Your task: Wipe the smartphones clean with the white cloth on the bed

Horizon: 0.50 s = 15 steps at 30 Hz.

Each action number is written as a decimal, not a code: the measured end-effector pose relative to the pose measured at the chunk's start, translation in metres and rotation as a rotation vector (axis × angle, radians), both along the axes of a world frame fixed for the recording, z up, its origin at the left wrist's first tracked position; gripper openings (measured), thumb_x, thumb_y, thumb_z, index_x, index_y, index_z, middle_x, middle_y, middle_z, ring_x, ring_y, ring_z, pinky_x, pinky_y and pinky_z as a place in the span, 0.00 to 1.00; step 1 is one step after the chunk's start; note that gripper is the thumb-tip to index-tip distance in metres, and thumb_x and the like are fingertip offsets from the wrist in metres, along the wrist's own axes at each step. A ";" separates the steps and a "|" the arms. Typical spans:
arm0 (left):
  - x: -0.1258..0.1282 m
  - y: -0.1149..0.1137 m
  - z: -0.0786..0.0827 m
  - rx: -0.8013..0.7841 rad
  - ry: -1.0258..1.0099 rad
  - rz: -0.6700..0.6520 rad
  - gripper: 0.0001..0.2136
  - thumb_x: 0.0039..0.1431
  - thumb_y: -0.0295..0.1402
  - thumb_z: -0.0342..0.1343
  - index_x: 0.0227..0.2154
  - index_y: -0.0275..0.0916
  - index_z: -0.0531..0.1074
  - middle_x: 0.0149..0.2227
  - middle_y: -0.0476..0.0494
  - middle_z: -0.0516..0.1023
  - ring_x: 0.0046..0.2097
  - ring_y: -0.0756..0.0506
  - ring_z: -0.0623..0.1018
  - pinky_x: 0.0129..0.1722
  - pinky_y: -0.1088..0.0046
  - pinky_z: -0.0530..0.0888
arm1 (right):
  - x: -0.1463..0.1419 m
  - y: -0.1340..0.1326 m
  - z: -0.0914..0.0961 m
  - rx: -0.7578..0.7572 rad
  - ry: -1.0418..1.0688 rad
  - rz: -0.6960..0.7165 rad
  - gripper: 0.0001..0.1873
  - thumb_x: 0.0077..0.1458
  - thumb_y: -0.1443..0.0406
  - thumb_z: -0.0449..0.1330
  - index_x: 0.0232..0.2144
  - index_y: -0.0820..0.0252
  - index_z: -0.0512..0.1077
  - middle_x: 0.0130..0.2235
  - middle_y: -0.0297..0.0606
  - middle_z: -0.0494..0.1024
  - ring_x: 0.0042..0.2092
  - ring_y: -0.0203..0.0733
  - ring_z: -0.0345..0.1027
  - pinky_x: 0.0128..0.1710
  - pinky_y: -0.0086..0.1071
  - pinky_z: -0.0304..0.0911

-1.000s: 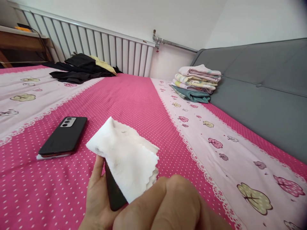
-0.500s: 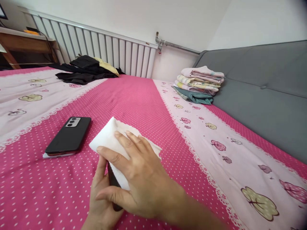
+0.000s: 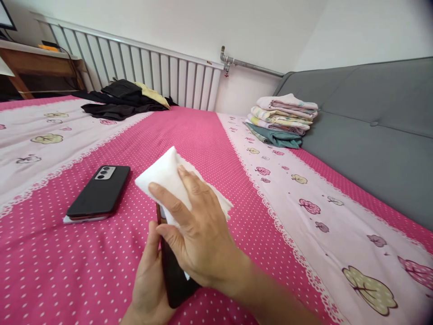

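Observation:
My left hand [image 3: 149,280] is wrapped round a dark phone [image 3: 174,275], holding it tilted above the bed. Over the phone's upper part lies a folded white cloth [image 3: 162,174], which hides that end. My right hand [image 3: 199,221] presses the cloth against the phone, its fingers bent over the fabric and its thumb near the phone's left edge. The left fingers behind the phone are hidden. To the left, a black phone [image 3: 98,192] with a silver camera block lies face down on top of at least one other flat device.
A pink dotted bedspread [image 3: 189,128] covers the bed. Dark clothes [image 3: 123,97] lie in a heap near the white radiator [image 3: 152,67]. Folded linens [image 3: 282,119] are stacked beside the grey headboard [image 3: 365,131]. A wooden desk [image 3: 40,63] stands at the far left.
My right hand and the cloth have slid up toward the phone's far end, uncovering more of its lower part. The phones lying on the bed have stayed put.

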<state>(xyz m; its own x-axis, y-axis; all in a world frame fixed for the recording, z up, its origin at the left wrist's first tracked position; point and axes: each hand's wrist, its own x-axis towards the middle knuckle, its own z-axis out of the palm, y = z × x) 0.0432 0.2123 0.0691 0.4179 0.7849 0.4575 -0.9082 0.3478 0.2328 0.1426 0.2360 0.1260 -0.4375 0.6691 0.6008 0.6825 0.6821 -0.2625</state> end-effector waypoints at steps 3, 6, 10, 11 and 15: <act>0.004 -0.005 0.001 -0.027 0.085 -0.036 0.33 0.64 0.51 0.23 0.56 0.42 0.66 0.56 0.44 0.71 0.61 0.45 0.64 0.64 0.64 0.52 | 0.006 0.002 0.005 0.047 0.045 -0.077 0.26 0.65 0.57 0.48 0.63 0.48 0.54 0.67 0.41 0.46 0.67 0.51 0.41 0.62 0.51 0.49; 0.008 -0.008 0.002 -0.061 0.135 -0.089 0.29 0.66 0.47 0.25 0.54 0.46 0.68 0.52 0.47 0.76 0.61 0.45 0.64 0.64 0.63 0.51 | 0.010 0.004 0.008 0.065 0.091 -0.130 0.26 0.65 0.58 0.47 0.64 0.52 0.52 0.66 0.43 0.48 0.66 0.49 0.42 0.62 0.50 0.51; 0.008 -0.007 0.001 -0.070 0.129 -0.093 0.26 0.68 0.43 0.27 0.55 0.46 0.67 0.50 0.48 0.77 0.59 0.47 0.67 0.63 0.65 0.54 | 0.010 0.006 0.007 0.087 0.124 -0.135 0.26 0.65 0.59 0.47 0.63 0.55 0.53 0.66 0.44 0.50 0.65 0.47 0.46 0.61 0.47 0.53; 0.008 -0.006 0.000 -0.067 0.113 -0.072 0.26 0.68 0.44 0.27 0.55 0.45 0.67 0.51 0.47 0.77 0.59 0.46 0.68 0.63 0.66 0.55 | 0.009 0.007 0.006 0.097 0.112 -0.118 0.26 0.65 0.59 0.47 0.63 0.54 0.54 0.66 0.44 0.49 0.65 0.48 0.46 0.61 0.47 0.53; 0.006 -0.005 -0.002 -0.083 0.051 -0.030 0.28 0.68 0.43 0.26 0.55 0.39 0.68 0.53 0.43 0.74 0.58 0.47 0.70 0.61 0.72 0.59 | 0.004 0.005 0.003 0.127 0.041 -0.019 0.25 0.64 0.59 0.50 0.62 0.50 0.56 0.66 0.43 0.49 0.65 0.50 0.46 0.62 0.49 0.50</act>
